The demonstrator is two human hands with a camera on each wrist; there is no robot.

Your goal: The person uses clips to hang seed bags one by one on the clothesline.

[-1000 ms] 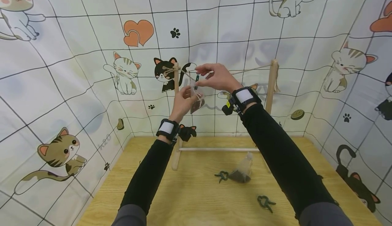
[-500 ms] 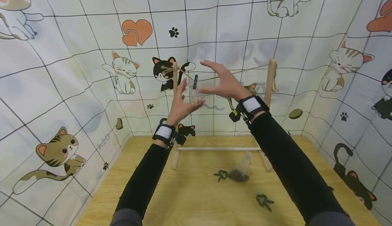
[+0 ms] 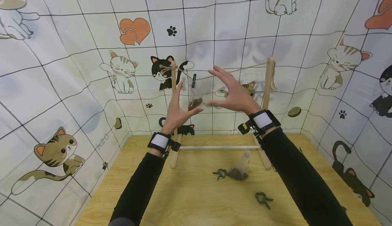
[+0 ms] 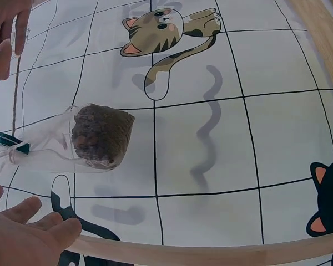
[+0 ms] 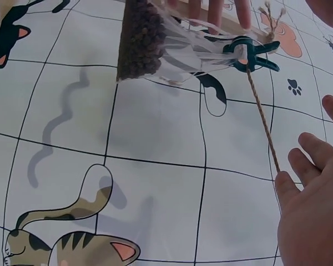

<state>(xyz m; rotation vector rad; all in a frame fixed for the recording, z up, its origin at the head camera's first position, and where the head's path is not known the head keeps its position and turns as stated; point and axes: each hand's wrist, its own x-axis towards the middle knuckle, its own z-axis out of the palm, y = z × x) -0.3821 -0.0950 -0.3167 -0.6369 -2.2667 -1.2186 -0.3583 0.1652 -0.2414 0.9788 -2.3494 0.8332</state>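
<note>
A clear drawstring pouch point(image 3: 195, 101) with small brown pieces in its bottom hangs from a twine line point(image 3: 235, 71). A dark green clip point(image 3: 194, 81) grips the pouch's top on the line; in the right wrist view the clip point(image 5: 250, 54) shows its two handles. My left hand point(image 3: 177, 111) is spread just left of the pouch, thumb extended below it. To the right, my right hand point(image 3: 237, 95) stands apart from the pouch with fingers and thumb spread. Neither hand holds anything.
The twine runs between two wooden posts, the left one point(image 3: 173, 83) and the right one point(image 3: 268, 83). On the wooden table point(image 3: 196, 198) a second filled pouch point(image 3: 240, 169) stands beside a green clip point(image 3: 220, 174), with another clip point(image 3: 262, 199) nearer. Cat-print cloth point(image 3: 92, 32) surrounds the table.
My hands have let go of the pouch and clip. My right hand has drawn away to the right, my left hand slightly left and down. The pouch now hangs from the clip on the twine.
</note>
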